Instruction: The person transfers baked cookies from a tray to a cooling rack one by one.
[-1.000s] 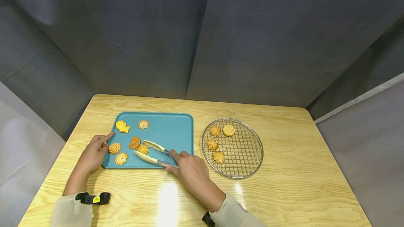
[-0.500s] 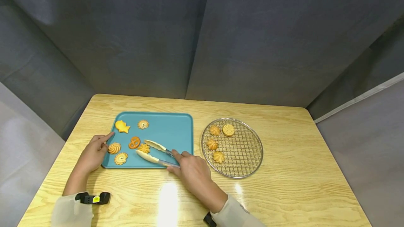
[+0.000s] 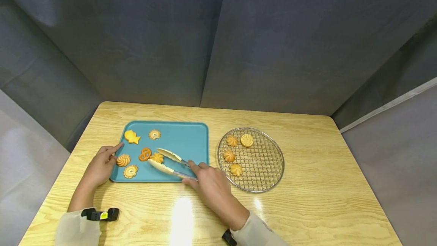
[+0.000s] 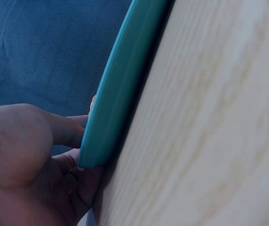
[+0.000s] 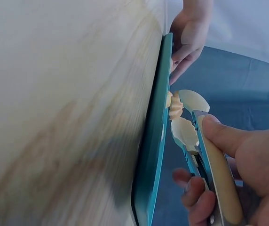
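Note:
My right hand (image 3: 213, 185) grips a pair of tongs (image 3: 177, 173) with cream scalloped tips. The tips straddle a star-shaped cookie (image 3: 157, 158) above the blue-green tray (image 3: 191, 139); in the right wrist view the cookie (image 5: 176, 106) sits against them, close to the tray surface. Whether the tips squeeze it is hard to tell. My left hand (image 3: 100, 166) holds the tray's left edge, thumb and fingers around the rim (image 4: 107, 103) in the left wrist view. A pretzel (image 3: 145, 154) lies just left of the tongs, and a swirl cookie (image 3: 123, 160) beside the left hand.
Also on the tray are a fish-shaped cookie (image 3: 131, 137) and two ring-like cookies, one near the back (image 3: 154, 134) and one near the front (image 3: 130, 171). Right of the tray, a round wire rack (image 3: 263, 162) carries several cookies along its left side. Grey curtains (image 3: 273, 48) surround the table.
The tongs and my right hand have shifted slightly right. Between the tips, the star-shaped cookie has moved a little right, away from the pretzel. My left hand stays in place.

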A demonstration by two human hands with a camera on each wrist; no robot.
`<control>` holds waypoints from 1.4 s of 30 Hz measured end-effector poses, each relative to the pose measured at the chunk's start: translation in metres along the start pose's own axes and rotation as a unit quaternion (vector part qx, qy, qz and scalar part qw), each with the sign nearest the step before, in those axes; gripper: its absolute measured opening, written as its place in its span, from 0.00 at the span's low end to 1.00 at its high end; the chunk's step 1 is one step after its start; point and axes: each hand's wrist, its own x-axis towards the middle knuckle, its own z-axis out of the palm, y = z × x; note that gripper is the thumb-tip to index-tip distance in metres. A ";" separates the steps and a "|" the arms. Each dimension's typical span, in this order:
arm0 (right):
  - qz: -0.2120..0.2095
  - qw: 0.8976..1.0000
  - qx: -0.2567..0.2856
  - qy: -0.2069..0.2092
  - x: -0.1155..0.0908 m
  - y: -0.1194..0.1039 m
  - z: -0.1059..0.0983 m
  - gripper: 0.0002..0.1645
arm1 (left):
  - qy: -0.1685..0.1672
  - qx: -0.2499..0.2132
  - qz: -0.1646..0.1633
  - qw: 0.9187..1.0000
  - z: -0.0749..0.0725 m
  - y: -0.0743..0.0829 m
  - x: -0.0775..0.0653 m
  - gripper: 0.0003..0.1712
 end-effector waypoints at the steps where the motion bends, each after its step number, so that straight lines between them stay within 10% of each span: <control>1: 0.001 1.000 0.001 -0.001 0.000 0.000 -0.001 0.38 | -0.001 -0.001 0.000 1.000 0.000 0.000 0.000 0.28; 42: 0.027 0.997 0.028 0.060 -0.032 0.037 -0.021 0.36 | -0.008 -0.004 -0.015 1.000 0.000 0.000 0.001 0.29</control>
